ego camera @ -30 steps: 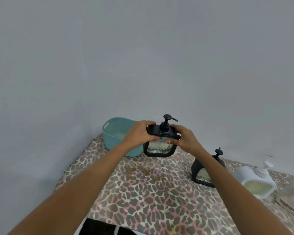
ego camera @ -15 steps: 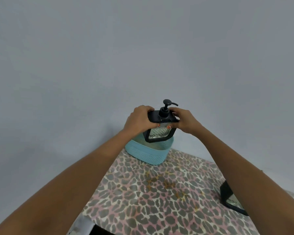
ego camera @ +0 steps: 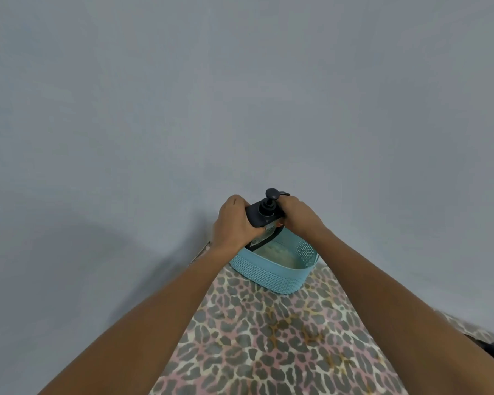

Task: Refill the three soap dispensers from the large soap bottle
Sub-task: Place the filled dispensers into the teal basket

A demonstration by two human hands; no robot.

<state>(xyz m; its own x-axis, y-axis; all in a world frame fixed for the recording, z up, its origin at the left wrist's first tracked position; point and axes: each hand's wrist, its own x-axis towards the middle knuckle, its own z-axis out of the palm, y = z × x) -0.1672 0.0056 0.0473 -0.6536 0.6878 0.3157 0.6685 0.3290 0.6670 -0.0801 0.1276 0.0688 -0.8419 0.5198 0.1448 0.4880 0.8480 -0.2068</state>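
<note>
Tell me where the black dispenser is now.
Head view, centre: left hand and right hand grip the dispenser at the teal basket's mouth, at the table's far end.

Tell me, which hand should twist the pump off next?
Probably the right hand: its fingers lie beside the pump, while the left hand grips the dispenser body, steadying it over the teal basket.

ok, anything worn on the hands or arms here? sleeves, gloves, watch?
Nothing worn that shows. Left hand and right hand are bare: no gloves, rings or watch. Left forearm and right forearm are bare to the frame edge: no sleeves, bands or markings. Nails are mostly hidden, so polish cannot be told.
</note>
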